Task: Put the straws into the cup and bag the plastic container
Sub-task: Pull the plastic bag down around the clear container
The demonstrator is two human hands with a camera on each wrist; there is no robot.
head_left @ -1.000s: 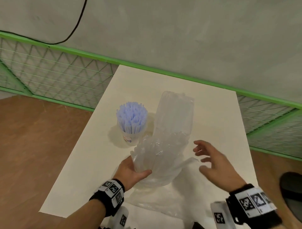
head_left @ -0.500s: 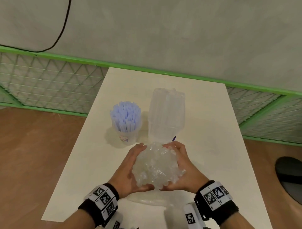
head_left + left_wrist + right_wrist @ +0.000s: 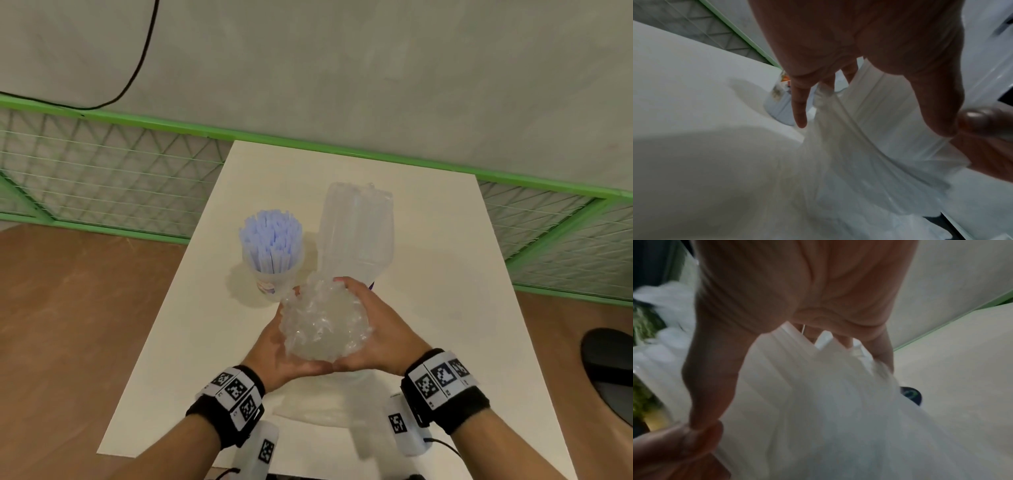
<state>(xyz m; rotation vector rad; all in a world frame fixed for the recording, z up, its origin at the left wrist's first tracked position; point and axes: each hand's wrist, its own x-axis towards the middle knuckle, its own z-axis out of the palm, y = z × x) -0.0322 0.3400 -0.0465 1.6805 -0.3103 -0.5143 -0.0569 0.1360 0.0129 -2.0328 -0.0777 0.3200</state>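
both hands cupped round the bunched mouth of the clear plastic bag (image 3: 325,329), above the middle of the white table (image 3: 428,274). left hand (image 3: 277,346) grips it from the left side, right hand (image 3: 383,329) from the right, thumbs meeting at the near side. plastic container (image 3: 358,229) stands upright just beyond the hands, toward the far edge. cup (image 3: 272,277) with the blue straws (image 3: 272,236) upright in it sits just left of the container.
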